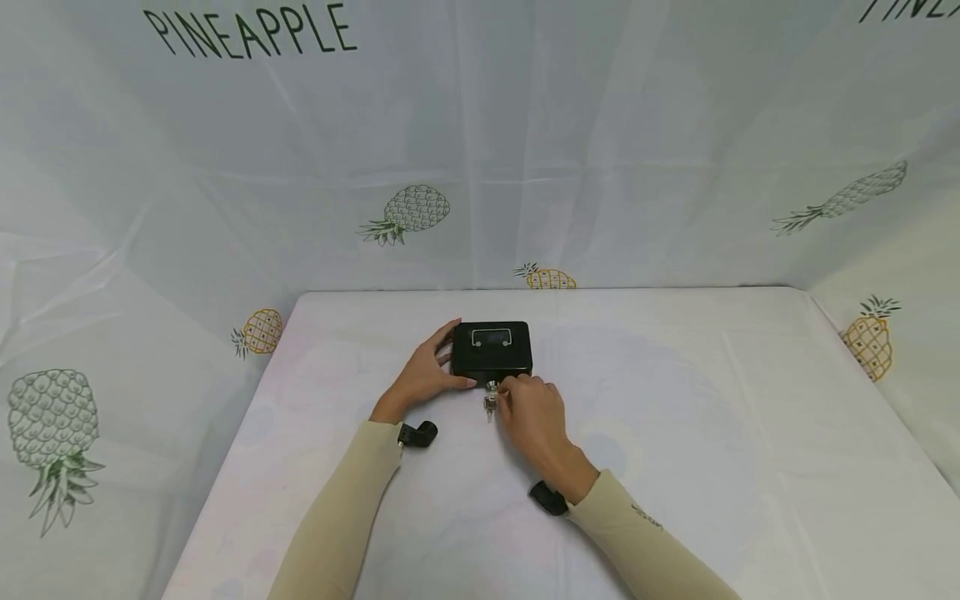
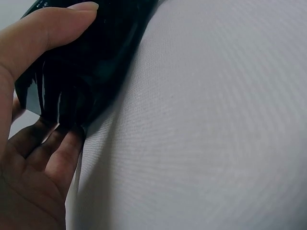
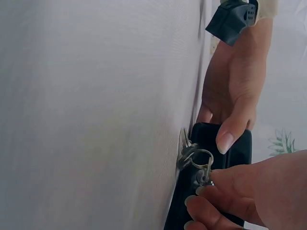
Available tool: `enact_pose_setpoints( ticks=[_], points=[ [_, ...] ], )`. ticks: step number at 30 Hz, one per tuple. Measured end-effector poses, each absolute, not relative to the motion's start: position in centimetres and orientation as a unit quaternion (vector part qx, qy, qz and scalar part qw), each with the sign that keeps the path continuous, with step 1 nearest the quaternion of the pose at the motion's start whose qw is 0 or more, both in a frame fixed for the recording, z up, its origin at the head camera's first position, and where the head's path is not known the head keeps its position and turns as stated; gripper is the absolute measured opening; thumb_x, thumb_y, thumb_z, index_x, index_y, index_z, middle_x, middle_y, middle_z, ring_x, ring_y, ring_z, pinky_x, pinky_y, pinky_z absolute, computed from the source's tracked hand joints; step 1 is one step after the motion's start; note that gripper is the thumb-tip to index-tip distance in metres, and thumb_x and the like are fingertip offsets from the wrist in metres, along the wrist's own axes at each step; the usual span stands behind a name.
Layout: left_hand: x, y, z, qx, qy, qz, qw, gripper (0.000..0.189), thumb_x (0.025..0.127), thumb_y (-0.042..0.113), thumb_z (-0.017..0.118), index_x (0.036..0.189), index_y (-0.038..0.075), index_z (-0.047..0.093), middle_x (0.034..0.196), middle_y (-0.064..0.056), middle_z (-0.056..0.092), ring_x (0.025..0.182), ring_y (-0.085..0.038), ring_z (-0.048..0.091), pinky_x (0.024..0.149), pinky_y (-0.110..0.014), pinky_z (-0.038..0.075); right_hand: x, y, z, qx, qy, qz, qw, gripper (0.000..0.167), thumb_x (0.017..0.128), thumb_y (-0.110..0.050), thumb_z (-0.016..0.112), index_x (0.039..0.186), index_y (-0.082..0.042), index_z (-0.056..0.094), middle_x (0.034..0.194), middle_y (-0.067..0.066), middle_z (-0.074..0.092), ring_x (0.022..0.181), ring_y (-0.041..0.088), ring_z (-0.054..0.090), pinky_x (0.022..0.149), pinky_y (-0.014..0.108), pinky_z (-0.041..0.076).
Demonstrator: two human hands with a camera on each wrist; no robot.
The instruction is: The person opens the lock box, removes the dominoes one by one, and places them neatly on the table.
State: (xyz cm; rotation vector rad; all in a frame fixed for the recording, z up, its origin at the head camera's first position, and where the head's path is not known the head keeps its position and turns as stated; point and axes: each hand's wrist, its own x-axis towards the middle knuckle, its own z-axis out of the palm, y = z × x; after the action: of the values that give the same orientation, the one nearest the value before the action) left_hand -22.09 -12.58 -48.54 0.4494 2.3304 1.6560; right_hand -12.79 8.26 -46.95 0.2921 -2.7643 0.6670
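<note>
A small black cash box [image 1: 491, 354] with a silver handle on its lid lies on the white-covered table. My left hand [image 1: 427, 371] grips its left end, with the thumb [image 2: 72, 24] on the front face and the fingers round the side and far edge. At the front, my right hand [image 1: 534, 412] pinches a key at the lock between thumb and fingertips; the fingers partly hide the key. From it hangs a metal key ring [image 3: 202, 158] with more keys [image 3: 184, 143], dangling below the lock in front of the box.
A white cloth printed with pineapples [image 1: 416, 208] hangs behind the table [image 1: 675, 467] and at both sides. Black wrist cameras [image 1: 417, 434] are strapped over the cuffs of the pale sleeves [image 1: 337, 508].
</note>
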Motion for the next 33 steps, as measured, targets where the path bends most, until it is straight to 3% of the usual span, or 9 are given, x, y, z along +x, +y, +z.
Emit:
enact_pose_setpoints(
  ticks=[18, 26, 33],
  points=[
    [-22.1, -12.8, -48.8, 0.17, 0.786, 0.581, 0.125, 0.114, 0.076, -0.004, 0.092, 0.168, 0.01, 0.027, 0.17, -0.016, 0.03, 0.155, -0.037, 0.036, 0.121, -0.041, 0.044, -12.5, 11.7, -45.8, 0.144, -0.943, 0.21, 0.215, 0.017, 0.088, -0.009, 0.087, 0.101, -0.006, 0.077, 0.094, 0.007, 0.069, 0.088, 0.028, 0.067, 0.076, 0.043, 0.057],
    [-22.3, -13.0, -48.8, 0.18, 0.787, 0.577, 0.124, 0.114, 0.076, -0.004, 0.092, 0.168, 0.008, 0.026, 0.171, -0.016, 0.03, 0.158, -0.033, 0.03, 0.125, -0.043, 0.039, -14.5, 13.7, -45.3, 0.159, -0.938, 0.224, 0.211, 0.045, 0.082, -0.019, 0.094, 0.117, -0.002, 0.071, 0.112, 0.014, 0.066, 0.096, 0.031, 0.066, 0.08, 0.044, 0.062],
    [-22.3, -13.0, -48.8, 0.185, 0.792, 0.568, 0.124, 0.114, 0.077, -0.002, 0.093, 0.169, 0.008, 0.025, 0.17, -0.016, 0.031, 0.159, -0.032, 0.03, 0.126, -0.04, 0.038, -16.5, 14.8, -45.5, 0.202, -0.94, 0.239, 0.136, 0.078, 0.084, -0.027, 0.093, 0.148, -0.001, 0.056, 0.148, 0.021, 0.055, 0.129, 0.039, 0.06, 0.103, 0.053, 0.058]
  ],
)
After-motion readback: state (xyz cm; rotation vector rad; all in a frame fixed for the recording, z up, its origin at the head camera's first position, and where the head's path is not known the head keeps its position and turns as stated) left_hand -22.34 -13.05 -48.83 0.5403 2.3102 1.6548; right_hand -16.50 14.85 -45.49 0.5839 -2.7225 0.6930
